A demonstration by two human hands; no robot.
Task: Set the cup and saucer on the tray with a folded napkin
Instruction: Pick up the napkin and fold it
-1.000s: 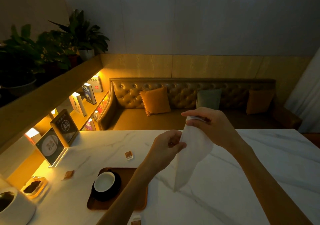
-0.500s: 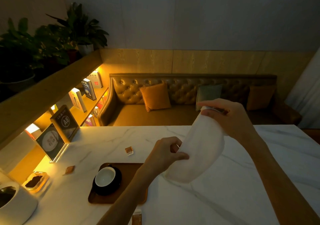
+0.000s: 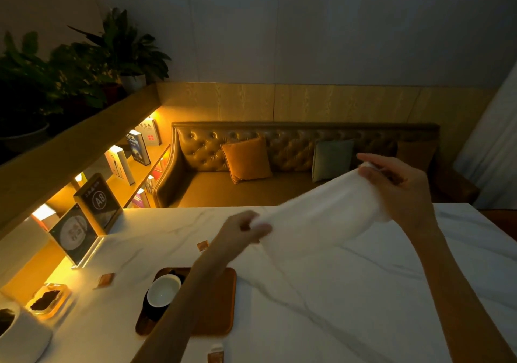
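Forearm (image 3: pixel 195 292) over tray (image 3: pixel 221 306), packets (image 3: pixel 105 280) around

I hold a white napkin (image 3: pixel 316 217) over grey-veined white marble (image 3: pixel 363 292), near a brown tray (image 3: pixel 221 301) and white-lined black cup (image 3: pixel 162 292).

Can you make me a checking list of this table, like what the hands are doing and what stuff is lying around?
Surface: white marble table, dimly lit.
Job's things: white cup sits on a black saucer at the left of the wooden tray; napkin is in the air, not on the tray.
Clutter: small brown packets, A8 sign, glass dish.
Hands: left hand pinches the napkin's lower end; right hand grips its upper end.
Cables: nothing seen.
Surroundings: sofa with cushions, books on a lit shelf, plants.
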